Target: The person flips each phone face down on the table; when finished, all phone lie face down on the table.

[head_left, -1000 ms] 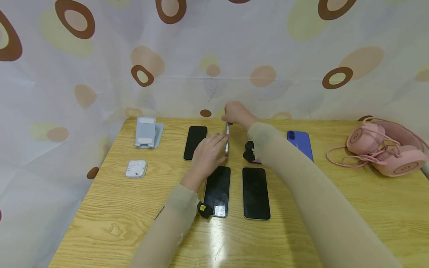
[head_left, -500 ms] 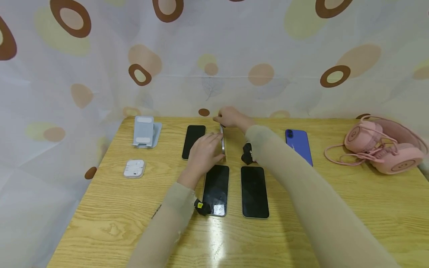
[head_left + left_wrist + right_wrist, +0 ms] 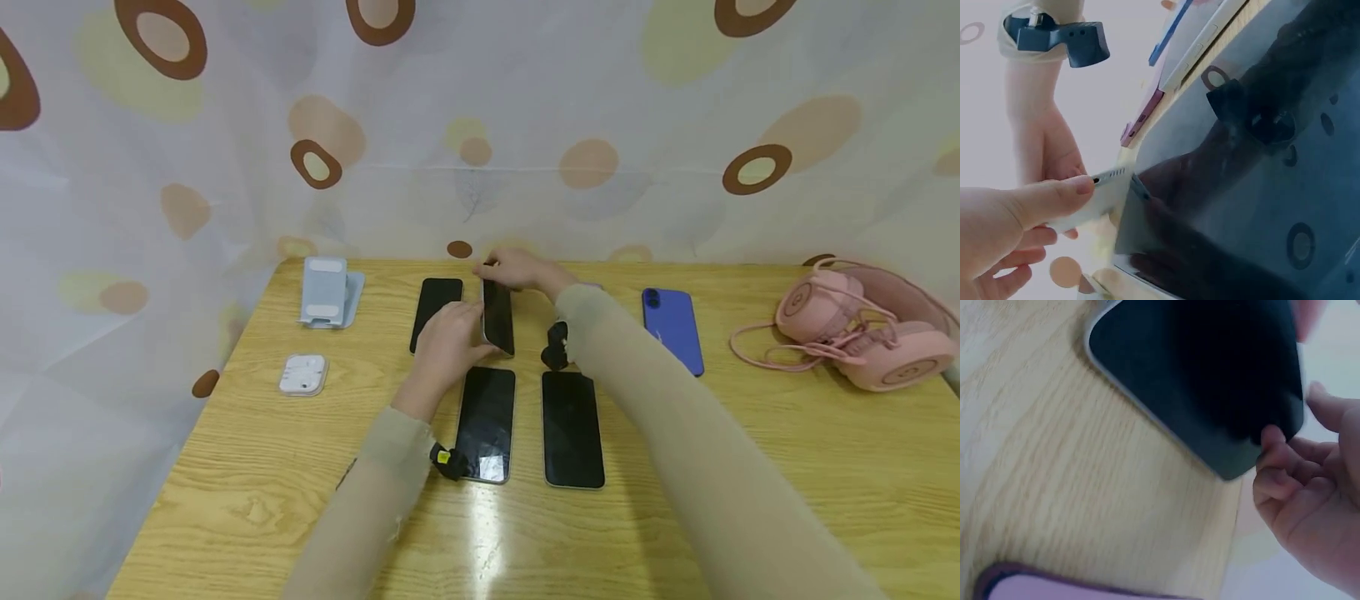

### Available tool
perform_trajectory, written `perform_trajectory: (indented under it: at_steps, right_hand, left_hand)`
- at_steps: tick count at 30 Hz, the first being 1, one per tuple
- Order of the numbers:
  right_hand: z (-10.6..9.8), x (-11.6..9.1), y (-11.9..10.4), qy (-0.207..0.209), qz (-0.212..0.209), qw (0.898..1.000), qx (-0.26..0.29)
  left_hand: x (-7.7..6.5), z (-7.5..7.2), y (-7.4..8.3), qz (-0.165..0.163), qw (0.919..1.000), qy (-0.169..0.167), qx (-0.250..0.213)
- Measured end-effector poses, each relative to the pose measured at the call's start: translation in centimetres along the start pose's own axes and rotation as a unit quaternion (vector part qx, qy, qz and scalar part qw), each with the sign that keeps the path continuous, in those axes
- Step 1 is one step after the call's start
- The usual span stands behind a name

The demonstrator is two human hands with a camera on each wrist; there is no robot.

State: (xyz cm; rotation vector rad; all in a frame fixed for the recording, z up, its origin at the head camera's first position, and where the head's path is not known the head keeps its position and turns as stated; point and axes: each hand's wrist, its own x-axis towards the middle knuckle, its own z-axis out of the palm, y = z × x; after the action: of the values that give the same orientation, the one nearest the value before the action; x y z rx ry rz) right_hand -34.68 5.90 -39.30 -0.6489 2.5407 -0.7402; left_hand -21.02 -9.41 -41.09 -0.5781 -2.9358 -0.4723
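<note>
A smartphone (image 3: 499,321) with a black screen and pale frame is tilted up on one long side near the back of the table, its screen turned to the right. My left hand (image 3: 447,340) grips it at the near end; in the left wrist view the thumb lies by its port edge (image 3: 1110,177). At its far end my right hand (image 3: 517,268) pinches a corner, fingers curled against the screen side in the right wrist view. Another black phone (image 3: 437,304) lies just left, partly behind my left hand. Two more, a left one (image 3: 487,417) and a right one (image 3: 573,429), lie in front.
A blue phone (image 3: 671,329) lies right of my right arm. A pink phone (image 3: 1066,590) is mostly hidden under that arm. Pink headphones (image 3: 862,329) with a cable stand at far right. A phone stand (image 3: 325,292) and boxed earphones (image 3: 303,375) sit at left; a patterned curtain (image 3: 405,208) hangs behind.
The held phone was seen nearly edge-on; it has now turned so its black screen faces right and up. My right hand has moved slightly left and nearer.
</note>
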Motion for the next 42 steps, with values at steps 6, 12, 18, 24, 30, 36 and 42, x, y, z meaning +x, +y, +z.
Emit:
perform_trajectory:
  at_steps: [6,12,18,24,30,36,42]
  right_hand:
    - [0.4,0.0,0.9,0.008,-0.032,0.999,-0.009]
    - [1.0,-0.4,1.2,0.026,-0.079,0.996,-0.013]
    - [1.2,-0.3,1.3,0.026,-0.08,0.996,-0.032]
    - [1.5,-0.5,1.2,0.03,-0.067,0.996,-0.049]
    - [1.2,-1.9,1.6,0.035,-0.058,0.998,-0.013]
    - [-1.2,-5.0,3.1,0.034,-0.025,0.999,-0.016]
    - [-3.4,-8.0,6.0,0.024,-0.003,0.996,-0.085]
  left_hand:
    - [0.0,1.0,-0.5,-0.044,0.9967,-0.035,-0.059]
    - [0.0,2.0,-0.7,-0.054,0.9971,-0.042,-0.034]
    - [0.1,2.1,-0.6,-0.039,0.9982,-0.044,-0.006]
    - [0.2,2.1,-0.6,-0.046,0.997,-0.062,-0.003]
    - [0.1,1.7,0.1,-0.055,0.995,-0.081,-0.02]
    - [0.5,1.0,1.4,-0.053,0.9934,-0.073,-0.07]
    - [1.9,1.5,3.5,-0.022,0.9912,-0.085,-0.1]
